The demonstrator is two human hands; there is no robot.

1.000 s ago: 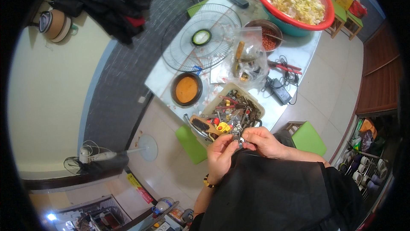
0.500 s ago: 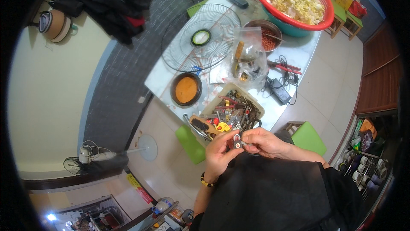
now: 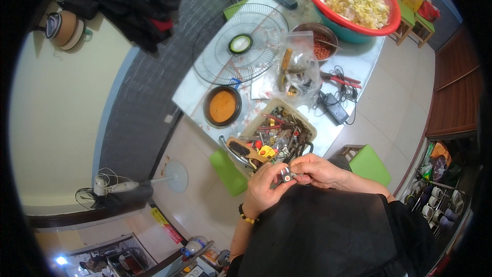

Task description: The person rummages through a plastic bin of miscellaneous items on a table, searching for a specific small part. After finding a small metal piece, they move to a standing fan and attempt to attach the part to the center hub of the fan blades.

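My left hand is closed round a small dark padlock with a silver shackle and a pale round mark, held low over the near side of the tool box. Against it, my right hand pinches with thumb and forefinger; a bit of metal shows there, too small to name. Just beyond both hands is a cream plastic box full of mixed tools and hardware. A wooden brush with dark bristles lies on its left side, and a yellow tape measure sits near it.
On the marble-patterned table lie a fan grille, a round dish with an orange inside, a plastic bag, red-handled pliers and a power adapter. Farther off stands a red basket of chopped cabbage. Green stools flank the table.
The padlock has tilted in my left hand, its shackle now less visible. My left hand has turned and shifted slightly; the right hand stays nearly in place.
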